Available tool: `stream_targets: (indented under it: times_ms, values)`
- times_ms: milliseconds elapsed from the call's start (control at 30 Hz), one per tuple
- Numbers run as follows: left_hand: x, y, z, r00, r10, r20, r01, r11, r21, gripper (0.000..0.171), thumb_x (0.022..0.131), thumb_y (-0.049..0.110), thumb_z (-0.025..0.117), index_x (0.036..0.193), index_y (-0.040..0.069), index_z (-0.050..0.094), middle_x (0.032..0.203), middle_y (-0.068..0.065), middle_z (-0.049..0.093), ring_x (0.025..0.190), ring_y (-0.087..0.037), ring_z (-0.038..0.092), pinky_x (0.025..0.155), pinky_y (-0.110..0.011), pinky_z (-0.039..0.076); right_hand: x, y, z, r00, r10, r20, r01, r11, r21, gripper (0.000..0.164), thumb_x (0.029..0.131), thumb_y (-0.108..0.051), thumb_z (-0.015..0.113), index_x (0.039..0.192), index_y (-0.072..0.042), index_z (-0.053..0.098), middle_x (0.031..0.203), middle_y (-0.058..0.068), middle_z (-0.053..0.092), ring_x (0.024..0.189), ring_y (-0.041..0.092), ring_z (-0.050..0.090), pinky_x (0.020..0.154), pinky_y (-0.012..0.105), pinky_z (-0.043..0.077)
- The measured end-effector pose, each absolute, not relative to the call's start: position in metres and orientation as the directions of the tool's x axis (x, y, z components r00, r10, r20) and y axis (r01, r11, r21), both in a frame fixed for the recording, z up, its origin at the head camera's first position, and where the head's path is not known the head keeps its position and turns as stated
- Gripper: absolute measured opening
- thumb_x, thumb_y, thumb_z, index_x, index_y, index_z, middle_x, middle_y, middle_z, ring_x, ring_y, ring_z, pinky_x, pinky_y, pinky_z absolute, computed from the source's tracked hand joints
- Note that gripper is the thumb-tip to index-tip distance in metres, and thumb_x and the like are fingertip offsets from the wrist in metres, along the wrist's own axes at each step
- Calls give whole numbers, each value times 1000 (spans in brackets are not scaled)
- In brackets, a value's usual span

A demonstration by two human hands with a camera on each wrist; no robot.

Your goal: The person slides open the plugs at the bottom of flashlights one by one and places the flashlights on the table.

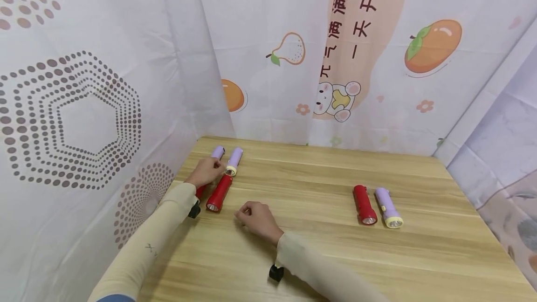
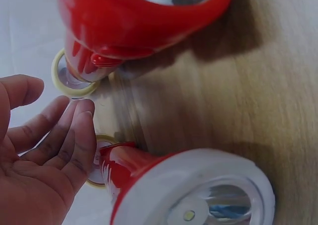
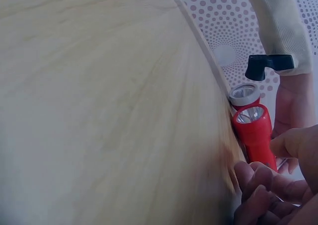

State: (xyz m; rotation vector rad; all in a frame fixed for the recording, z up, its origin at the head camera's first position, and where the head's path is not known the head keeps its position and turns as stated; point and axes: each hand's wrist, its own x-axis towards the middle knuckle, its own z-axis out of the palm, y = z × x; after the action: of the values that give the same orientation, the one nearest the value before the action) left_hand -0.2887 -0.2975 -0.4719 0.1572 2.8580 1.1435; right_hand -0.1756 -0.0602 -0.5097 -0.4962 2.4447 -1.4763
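Note:
At the table's left side, two lavender flashlights lie behind two red ones. My left hand [image 1: 206, 171] is over this group, hiding parts of the left lavender flashlight [image 1: 218, 152] and the left red flashlight [image 1: 199, 192]. In the left wrist view its relaxed fingers hold nothing, beside the white-headed red flashlight [image 2: 131, 173] and the all-red flashlight [image 2: 119, 26]. The right lavender flashlight [image 1: 236, 156] has its cream head near the tail of the right red flashlight [image 1: 220, 192]. My right hand [image 1: 258, 220], loosely curled and holding nothing, is just right of that red one.
Farther right on the wooden table [image 1: 302, 190] lie another red flashlight [image 1: 364, 204] and another lavender flashlight [image 1: 387, 204], side by side. Printed curtains [image 1: 260, 120] hang along the back and left edges. Each sleeve has a black mount under the wrist.

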Motion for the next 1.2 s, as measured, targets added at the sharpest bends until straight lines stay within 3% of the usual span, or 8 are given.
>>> stream_targets:
  times_ms: [200, 500, 633, 833, 1000, 1200]
  values:
    - [-289, -298, -475, -993, 108, -42, 49, 720, 692, 24, 103, 21, 58, 97, 0, 67, 82, -10, 63, 63, -18, 56, 56, -30, 49, -181, -79, -507, -910, -410, -53, -159, 466, -871, 22, 99, -31, 69, 93, -10, 73, 67, -4, 65, 54, 8, 57, 49, 25, 46]
    - [-294, -301, -483, -992, 126, -5, 91, 741, 665, 23, 100, 22, 62, 88, 4, 65, 73, -5, 60, 61, -16, 54, 55, -29, 47, -188, -103, -506, -924, -371, -88, -127, 516, -847, 36, 98, -48, 66, 90, -13, 69, 66, -7, 65, 55, 9, 56, 50, 25, 45]
    - [-294, -301, -482, -990, 139, -13, 94, 732, 675, 23, 99, 25, 69, 89, 4, 69, 70, -4, 60, 59, -15, 53, 54, -29, 45, -191, -112, -505, -935, -340, -101, -96, 517, -851, 43, 96, -54, 66, 74, -16, 67, 58, -9, 60, 49, 8, 48, 44, 25, 38]
    - [-292, -298, -479, -989, 140, -45, 74, 741, 667, 21, 97, 22, 73, 93, 2, 71, 78, -6, 65, 63, -16, 54, 56, -29, 47, -192, -125, -503, -939, -317, -138, -65, 554, -830, 64, 93, -62, 65, 49, -17, 50, 43, -9, 39, 41, 10, 33, 40, 25, 23]
    - [-292, -296, -478, -993, 109, -40, 56, 754, 654, 20, 96, 21, 74, 93, 1, 71, 80, -6, 66, 65, -16, 55, 58, -29, 48, -194, -132, -499, -943, -290, -165, -54, 622, -781, 65, 88, -69, 66, 53, -19, 44, 45, -8, 32, 43, 11, 32, 41, 27, 23]
    - [-290, -294, -476, -995, 98, -15, 65, 758, 649, 22, 94, 23, 76, 91, 2, 73, 76, -4, 65, 65, -17, 54, 58, -30, 46, -195, -136, -497, -948, -260, -184, -30, 649, -760, 61, 87, -67, 68, 56, -18, 48, 47, -5, 34, 43, 12, 33, 41, 27, 23]
